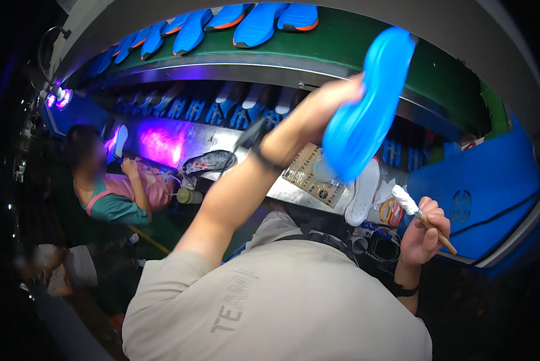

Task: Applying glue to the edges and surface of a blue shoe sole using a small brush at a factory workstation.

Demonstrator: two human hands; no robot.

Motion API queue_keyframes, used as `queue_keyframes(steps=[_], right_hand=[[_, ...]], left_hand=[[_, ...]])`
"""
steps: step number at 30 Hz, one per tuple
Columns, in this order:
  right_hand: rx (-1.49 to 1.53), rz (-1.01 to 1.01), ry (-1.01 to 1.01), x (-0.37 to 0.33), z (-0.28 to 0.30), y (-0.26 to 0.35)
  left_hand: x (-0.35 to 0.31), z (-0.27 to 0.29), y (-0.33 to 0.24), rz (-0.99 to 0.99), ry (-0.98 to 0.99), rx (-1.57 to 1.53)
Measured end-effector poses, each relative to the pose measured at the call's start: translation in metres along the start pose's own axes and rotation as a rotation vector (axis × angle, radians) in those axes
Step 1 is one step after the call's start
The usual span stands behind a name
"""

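Observation:
My left hand (337, 99) is raised over the bench, gripping a blue shoe sole (369, 114) by its side. The sole is smeared by motion, and part of my fingers is hidden behind it. Lower on the right, my right hand (425, 237) is closed around a brush (443, 239) with a wooden handle; its head is white and thick. Between the two hands a white shoe sole (364, 194) lies at the bench edge, beside a printed cardboard piece (300, 168). Orange-handled scissors (391, 212) stand in a container near my right hand.
Several blue soles (261, 24) lie on a green conveyor belt (336, 36) along the far side. Under it, shoe parts line a shelf above the metal bench (213, 137). A dark shoe upper (210, 161) lies left. A co-worker (116, 180) sits further left near purple lamps (58, 98).

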State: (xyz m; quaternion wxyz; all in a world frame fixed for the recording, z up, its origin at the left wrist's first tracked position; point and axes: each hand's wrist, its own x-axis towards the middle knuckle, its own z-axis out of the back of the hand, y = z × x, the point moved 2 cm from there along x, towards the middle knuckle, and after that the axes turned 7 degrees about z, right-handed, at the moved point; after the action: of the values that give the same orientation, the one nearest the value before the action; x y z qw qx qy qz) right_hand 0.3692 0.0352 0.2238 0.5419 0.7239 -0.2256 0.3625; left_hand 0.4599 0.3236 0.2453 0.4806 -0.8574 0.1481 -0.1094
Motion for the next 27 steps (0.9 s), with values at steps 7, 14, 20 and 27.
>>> queue_keyframes(steps=[7, 14, 20, 27], right_hand=[[-0.149, -0.010, -0.054, -0.016, 0.015, 0.012], [-0.149, -0.209, -0.021, -0.032, 0.016, -0.011], [-0.453, -0.641, 0.233, -0.051, 0.002, -0.094], [-0.559, -0.538, 0.523, -0.082, -0.031, -0.194]], left_hand=[[0.154, 0.094, -0.083, -0.536, -0.801, 1.852], [0.087, 0.173, -0.091, -0.394, -0.617, 2.327], [-0.002, 0.076, -0.090, -0.447, -0.361, 1.905], [-0.044, 0.103, -0.051, 0.207, -0.870, 1.410]])
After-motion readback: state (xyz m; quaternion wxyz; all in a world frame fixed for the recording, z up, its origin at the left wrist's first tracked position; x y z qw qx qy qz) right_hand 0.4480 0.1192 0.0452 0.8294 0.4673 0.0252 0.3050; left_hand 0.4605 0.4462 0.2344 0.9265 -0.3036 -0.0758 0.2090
